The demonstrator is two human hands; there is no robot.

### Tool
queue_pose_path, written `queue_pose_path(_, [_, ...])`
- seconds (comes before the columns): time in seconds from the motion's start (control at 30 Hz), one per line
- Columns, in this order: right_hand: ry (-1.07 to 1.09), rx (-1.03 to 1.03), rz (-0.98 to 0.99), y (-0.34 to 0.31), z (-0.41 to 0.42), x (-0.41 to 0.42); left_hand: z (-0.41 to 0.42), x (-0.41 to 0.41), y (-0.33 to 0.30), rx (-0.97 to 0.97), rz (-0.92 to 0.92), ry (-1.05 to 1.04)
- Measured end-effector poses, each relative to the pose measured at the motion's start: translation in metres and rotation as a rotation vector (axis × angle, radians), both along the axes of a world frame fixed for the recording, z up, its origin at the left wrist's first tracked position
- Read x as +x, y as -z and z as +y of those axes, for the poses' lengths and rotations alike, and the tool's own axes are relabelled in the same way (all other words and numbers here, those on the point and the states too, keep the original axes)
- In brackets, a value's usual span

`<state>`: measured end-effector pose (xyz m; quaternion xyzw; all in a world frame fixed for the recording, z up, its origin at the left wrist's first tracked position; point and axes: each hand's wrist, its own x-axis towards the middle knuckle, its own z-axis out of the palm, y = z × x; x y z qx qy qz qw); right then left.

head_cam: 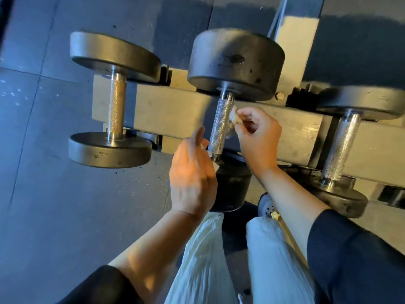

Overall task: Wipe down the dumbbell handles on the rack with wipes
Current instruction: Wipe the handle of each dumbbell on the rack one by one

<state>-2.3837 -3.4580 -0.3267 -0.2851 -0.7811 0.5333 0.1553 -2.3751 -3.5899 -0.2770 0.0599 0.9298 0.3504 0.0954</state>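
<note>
A: Where was the wipe?

B: Bunched small and pale against the right side of the middle dumbbell's knurled handle, near that handle's far end. The right hand pinched it between thumb and fingertips, the other fingers curled loosely behind.

A: And the left hand?

B: Just left of the same handle, near its lower end, fingers together and nearly straight, pointing up along it. A scrap of white showed between those fingers and the handle; I could not tell whether they gripped it.

A: What lay around the handle?

B: The middle dumbbell sat across the pale rack beam, its big dark head beyond the handle and its nearer head under the hands. A smaller dumbbell rested well to the handle's left, another dumbbell to its right. Below the handle were pale trousers, a shoe and dark sleeves, all over grey floor tiles.
</note>
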Motion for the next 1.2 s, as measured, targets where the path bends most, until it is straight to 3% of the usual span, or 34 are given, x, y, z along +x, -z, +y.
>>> queue_pose_path(0.17, [-0.149,-0.265,-0.092,-0.007,-0.005,0.03,-0.002,-0.001,0.003,-0.033,0.058,0.057])
queue_pose_path(0.27, [-0.223,-0.297,-0.123,-0.009,-0.008,0.038,-0.001,-0.001,0.002,-0.018,0.043,0.054])
queue_pose_path(0.37, [-0.189,-0.211,-0.11,-0.012,-0.009,0.037,0.001,0.0,0.0,-0.022,0.046,0.04])
queue_pose_path(0.5, [0.045,0.098,0.045,-0.02,-0.003,0.015,0.003,0.0,-0.001,-0.052,0.031,0.031])
queue_pose_path(0.6, [0.008,0.207,0.163,-0.017,0.0,-0.009,0.003,0.0,-0.001,-0.08,0.039,0.026])
queue_pose_path(0.73, [-0.079,0.315,0.157,-0.008,-0.003,-0.015,0.002,0.001,0.001,-0.103,0.045,0.032])
queue_pose_path(0.83, [-0.208,0.195,0.119,-0.008,-0.007,0.007,0.001,0.001,0.0,-0.111,0.043,0.033])
queue_pose_path(1.03, [-0.364,-0.307,-0.129,-0.016,-0.01,0.029,0.001,0.001,0.0,-0.106,0.079,0.045])
queue_pose_path(1.13, [-0.417,-0.184,-0.086,-0.023,-0.002,0.024,0.001,0.0,0.001,-0.122,0.1,0.04])
queue_pose_path(1.2, [-0.268,0.03,0.004,-0.025,0.005,0.014,0.001,0.0,0.001,-0.136,0.111,0.044])
